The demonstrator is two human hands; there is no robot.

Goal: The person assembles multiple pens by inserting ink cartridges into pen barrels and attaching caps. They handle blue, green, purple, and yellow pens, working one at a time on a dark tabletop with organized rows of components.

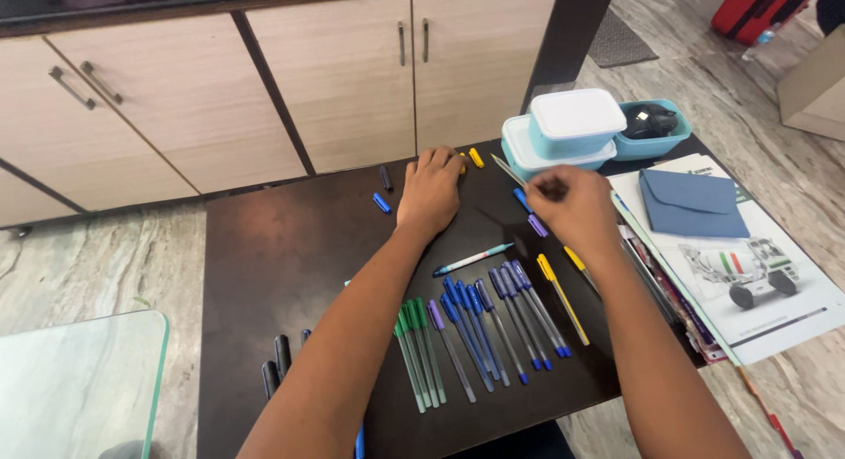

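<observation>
Dark glossy table [264, 248] carries slim plastic pens; right hand [576, 208] pinches a thin pen [508, 169] slanting up-left, left hand [431, 190] rests flat, fingers loosely spread.

A: What is sitting at the far right of the dark surface [264, 248]?

B: Two stacked light-blue lidded boxes [568, 129] are standing beside an open blue tub [656, 138] holding a dark object. A blue envelope [691, 202] is lying on a booklet [766, 292] picturing a toy truck.

A: And beyond?

B: Beige cabinet doors [343, 72] are facing the marble floor [88, 257]; a glass tabletop [79, 384] is showing at lower left.
</observation>
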